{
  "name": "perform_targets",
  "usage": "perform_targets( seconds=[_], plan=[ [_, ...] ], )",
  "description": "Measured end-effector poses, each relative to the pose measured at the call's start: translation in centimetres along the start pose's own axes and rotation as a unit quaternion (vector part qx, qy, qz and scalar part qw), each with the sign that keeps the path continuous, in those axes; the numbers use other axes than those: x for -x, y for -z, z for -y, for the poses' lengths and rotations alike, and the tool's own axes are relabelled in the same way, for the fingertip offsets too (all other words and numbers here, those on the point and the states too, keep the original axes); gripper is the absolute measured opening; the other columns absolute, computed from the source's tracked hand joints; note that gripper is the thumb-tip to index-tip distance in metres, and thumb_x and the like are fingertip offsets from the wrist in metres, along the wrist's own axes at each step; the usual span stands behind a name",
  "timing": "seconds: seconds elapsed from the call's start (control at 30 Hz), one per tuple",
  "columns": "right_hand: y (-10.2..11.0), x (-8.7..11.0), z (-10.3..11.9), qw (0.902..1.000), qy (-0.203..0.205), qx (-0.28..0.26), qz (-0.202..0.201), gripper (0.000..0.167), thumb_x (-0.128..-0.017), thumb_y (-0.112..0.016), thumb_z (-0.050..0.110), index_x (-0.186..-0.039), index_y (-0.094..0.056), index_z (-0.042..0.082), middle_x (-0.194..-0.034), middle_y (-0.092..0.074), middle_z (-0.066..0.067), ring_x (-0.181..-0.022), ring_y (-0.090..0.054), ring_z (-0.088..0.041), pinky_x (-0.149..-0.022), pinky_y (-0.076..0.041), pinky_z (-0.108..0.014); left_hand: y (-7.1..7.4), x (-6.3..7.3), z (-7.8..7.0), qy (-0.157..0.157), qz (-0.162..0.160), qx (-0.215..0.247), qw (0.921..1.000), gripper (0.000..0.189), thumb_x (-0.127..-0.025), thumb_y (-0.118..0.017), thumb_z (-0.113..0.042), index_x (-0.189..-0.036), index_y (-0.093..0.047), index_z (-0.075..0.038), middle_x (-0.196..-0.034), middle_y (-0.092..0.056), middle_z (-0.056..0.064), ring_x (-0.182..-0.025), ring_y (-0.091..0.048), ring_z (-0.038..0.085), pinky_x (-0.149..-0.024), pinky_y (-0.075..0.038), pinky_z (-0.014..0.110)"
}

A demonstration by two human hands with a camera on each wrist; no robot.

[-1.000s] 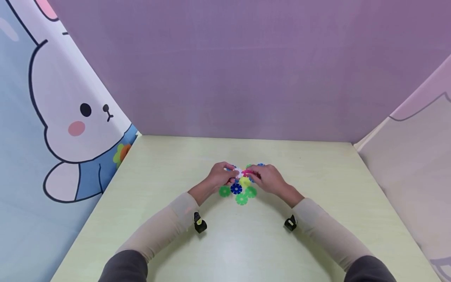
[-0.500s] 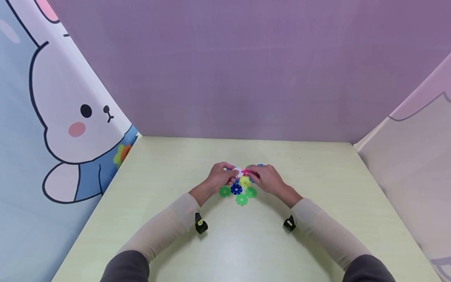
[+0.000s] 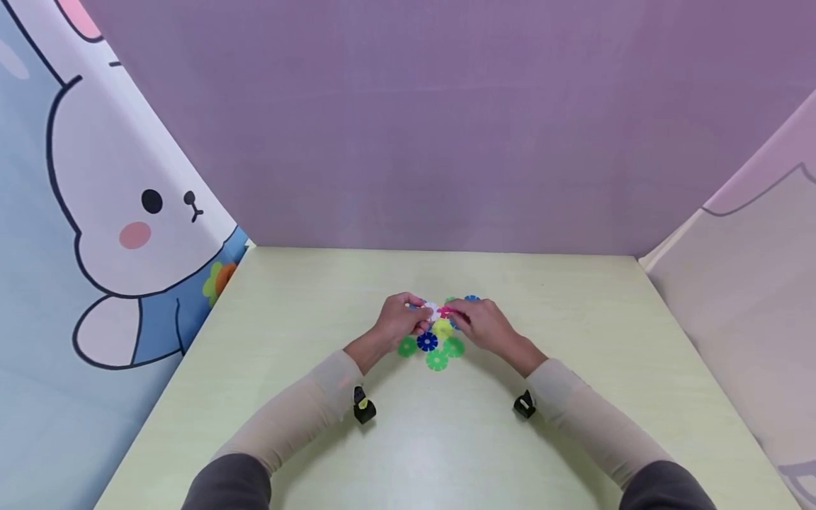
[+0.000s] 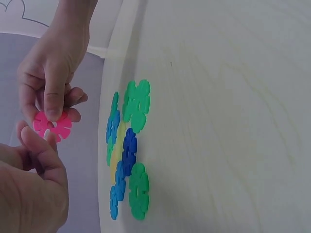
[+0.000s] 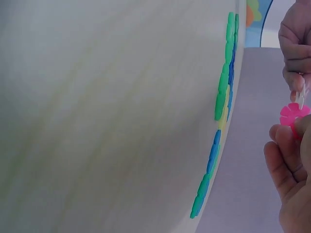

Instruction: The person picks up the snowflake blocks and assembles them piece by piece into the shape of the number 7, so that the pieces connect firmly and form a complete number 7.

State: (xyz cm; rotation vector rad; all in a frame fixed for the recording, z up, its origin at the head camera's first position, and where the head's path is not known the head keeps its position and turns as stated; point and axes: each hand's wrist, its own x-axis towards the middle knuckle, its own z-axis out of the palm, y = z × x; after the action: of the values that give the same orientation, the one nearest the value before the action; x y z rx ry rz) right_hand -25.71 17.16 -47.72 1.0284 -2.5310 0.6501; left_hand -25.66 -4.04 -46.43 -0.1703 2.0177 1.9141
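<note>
My left hand (image 3: 399, 318) pinches a white notched plastic disc (image 3: 432, 311), a snowflake-shaped building piece. My right hand (image 3: 487, 324) pinches a pink disc (image 4: 52, 126) of the same kind between thumb and fingers. Both pieces are up off the table, their edges meeting at an angle; in the right wrist view the white disc (image 5: 301, 97) stands edge-on against the notched rim of the pink one. Below the hands lie several linked or overlapping discs: a yellow disc (image 3: 443, 328), a dark blue disc (image 3: 427, 341) and green discs (image 3: 437, 360).
The discs lie on a pale wood-grain table (image 3: 440, 439). A purple panel (image 3: 433, 127) rises behind the table's back edge. A rabbit-printed cloth (image 3: 121, 198) hangs at the left, and a pale printed cloth (image 3: 746, 283) at the right. Black wrist cameras (image 3: 364, 409) hang under both forearms.
Both hands stay almost in place with the white and pink discs held together. The discs on the table have not moved; the head view shifts slightly.
</note>
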Motion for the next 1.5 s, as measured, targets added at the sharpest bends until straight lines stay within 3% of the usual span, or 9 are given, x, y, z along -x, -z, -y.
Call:
perform_targets(
  seconds=[0.3,0.47,0.77,1.0,1.3,1.5],
  plan=[
    [0.2,0.1,0.0,0.9999,0.011,0.004,-0.002,0.012,-0.094,-0.07,0.007,-0.105,-0.074,0.004,-0.081,-0.074,-0.006,-0.056,-0.051,-0.008,-0.055,-0.047,-0.019,-0.3,0.0,0.0,-0.013,-0.005,0.009,0.9999,0.019,-0.096,-0.069,-0.006,-0.111,-0.059,0.0,-0.075,-0.068,0.007,-0.057,-0.063,0.01,-0.053,-0.055,0.019],
    [0.2,0.2,0.1,0.9998,0.014,0.012,-0.003,0.013,-0.093,-0.072,0.008,-0.105,-0.075,0.005,-0.08,-0.074,-0.006,-0.056,-0.05,-0.007,-0.054,-0.046,-0.018,-0.4,0.0,0.1,-0.001,-0.007,0.01,0.9999,0.019,-0.096,-0.069,-0.006,-0.111,-0.06,0.0,-0.076,-0.068,0.006,-0.058,-0.063,0.01,-0.054,-0.055,0.019],
    [0.2,-0.1,-0.2,0.9994,0.028,0.019,-0.006,0.014,-0.095,-0.072,0.011,-0.107,-0.074,0.005,-0.081,-0.074,-0.006,-0.056,-0.052,-0.008,-0.055,-0.049,-0.019,-0.2,0.1,-0.4,-0.014,0.009,0.002,0.9999,0.021,-0.096,-0.07,-0.009,-0.112,-0.059,-0.001,-0.077,-0.07,0.006,-0.06,-0.065,0.01,-0.057,-0.057,0.02],
    [1.0,-0.2,-0.3,0.9999,0.003,-0.01,0.009,0.013,-0.095,-0.073,0.014,-0.106,-0.074,0.008,-0.075,-0.067,0.001,-0.056,-0.045,-0.004,-0.053,-0.043,-0.017,0.1,0.1,-0.4,-0.004,0.037,0.001,0.9993,0.029,-0.097,-0.07,-0.018,-0.12,-0.059,-0.004,-0.074,-0.07,0.004,-0.059,-0.066,0.009,-0.057,-0.056,0.019],
    [1.4,-0.3,-0.3,0.9994,-0.018,0.003,0.03,0.017,-0.094,-0.075,0.02,-0.109,-0.074,0.012,-0.073,-0.066,0.005,-0.056,-0.045,-0.002,-0.054,-0.043,-0.017,0.4,0.6,-0.5,0.007,0.049,-0.025,0.9985,0.034,-0.097,-0.072,-0.023,-0.128,-0.063,-0.013,-0.107,-0.074,0.024,-0.064,-0.069,0.01,-0.058,-0.057,0.018],
    [1.9,-0.5,-0.5,0.9982,-0.035,-0.015,0.047,0.017,-0.095,-0.073,0.02,-0.111,-0.074,0.013,-0.08,-0.072,0.004,-0.06,-0.05,-0.001,-0.058,-0.047,-0.019,0.6,0.7,-0.6,0.007,0.041,-0.02,0.9989,0.036,-0.098,-0.07,-0.023,-0.131,-0.062,-0.013,-0.091,-0.075,0.012,-0.065,-0.069,0.011,-0.058,-0.057,0.019]
  ],
)
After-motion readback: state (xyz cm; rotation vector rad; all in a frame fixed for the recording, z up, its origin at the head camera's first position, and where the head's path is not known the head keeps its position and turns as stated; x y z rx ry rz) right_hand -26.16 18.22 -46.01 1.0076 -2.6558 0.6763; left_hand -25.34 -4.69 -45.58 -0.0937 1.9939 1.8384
